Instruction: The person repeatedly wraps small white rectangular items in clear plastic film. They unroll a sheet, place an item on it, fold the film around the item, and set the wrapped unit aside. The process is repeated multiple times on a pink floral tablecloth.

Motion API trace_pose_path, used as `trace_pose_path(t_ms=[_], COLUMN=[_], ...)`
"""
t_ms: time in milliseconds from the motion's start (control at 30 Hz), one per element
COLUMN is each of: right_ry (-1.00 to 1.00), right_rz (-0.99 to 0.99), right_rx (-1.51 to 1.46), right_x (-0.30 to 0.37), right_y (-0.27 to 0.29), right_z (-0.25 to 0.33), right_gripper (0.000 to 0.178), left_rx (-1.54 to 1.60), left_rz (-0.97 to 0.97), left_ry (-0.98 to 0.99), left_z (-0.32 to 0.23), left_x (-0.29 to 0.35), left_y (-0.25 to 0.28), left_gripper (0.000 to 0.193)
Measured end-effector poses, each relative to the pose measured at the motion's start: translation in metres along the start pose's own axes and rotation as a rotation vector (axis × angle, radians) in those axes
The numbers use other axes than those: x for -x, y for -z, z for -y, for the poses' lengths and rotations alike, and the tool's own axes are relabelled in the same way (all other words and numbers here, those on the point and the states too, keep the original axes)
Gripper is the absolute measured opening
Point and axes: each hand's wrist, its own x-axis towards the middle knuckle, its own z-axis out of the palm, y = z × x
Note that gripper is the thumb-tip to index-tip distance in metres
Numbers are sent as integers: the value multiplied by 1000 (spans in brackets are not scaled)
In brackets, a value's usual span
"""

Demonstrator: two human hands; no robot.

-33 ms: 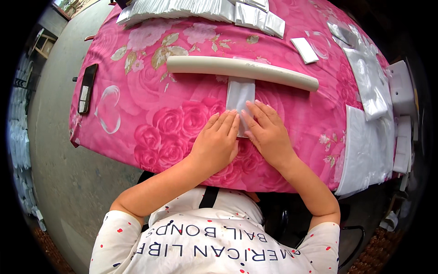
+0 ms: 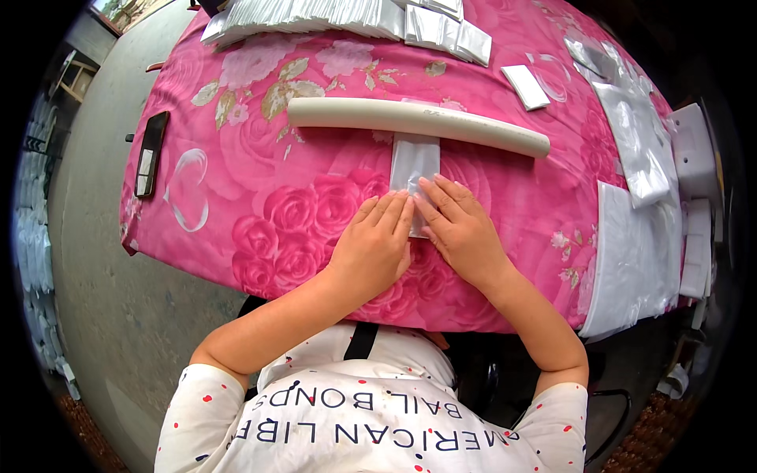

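A narrow folded strip of clear plastic film [image 2: 415, 162] lies lengthwise before me on the pink cloth. Its far part runs beneath a long cream-coloured tube [image 2: 410, 120] that lies crosswise over it. My left hand [image 2: 372, 240] rests flat, its fingertips at the strip's left edge. From the other side, my right hand [image 2: 464, 229] lies with its fingers stretched over the strip's right edge, its tips close to those of the left. Both hands are open, pressed down on the film. Fingers cover parts of the strip's near half.
Rows of folded plastic packets [image 2: 307, 17] line the table's far edge. One small folded packet [image 2: 525, 87] lies apart, beyond the tube's right end. Clear plastic sheets [image 2: 631, 260] are piled on the right. A black phone [image 2: 151, 154] lies near the left edge of the pink floral tablecloth [image 2: 205, 252].
My right hand has shifted slightly toward me and to the left along the strip. The left hand and the tube look the same.
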Motion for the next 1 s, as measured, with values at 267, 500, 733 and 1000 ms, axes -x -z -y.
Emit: trace_pose_path(t_ms=[267, 500, 733, 1000], right_ry=[36, 195, 106, 106], right_rz=[-16, -58, -67, -134], right_rx=[-249, -286, -333, -279], right_x=[-10, 10, 25, 33], right_y=[1, 3, 1, 4], right_z=[-19, 3, 18, 19], right_gripper=[34, 19, 22, 26], left_rx=[-46, 165, 184, 235], left_rz=[-5, -36, 17, -150], left_ry=[-121, -406, -349, -403], left_z=[15, 19, 27, 25], left_x=[-7, 31, 40, 41], left_y=[1, 21, 18, 18], left_gripper=[43, 41, 44, 28])
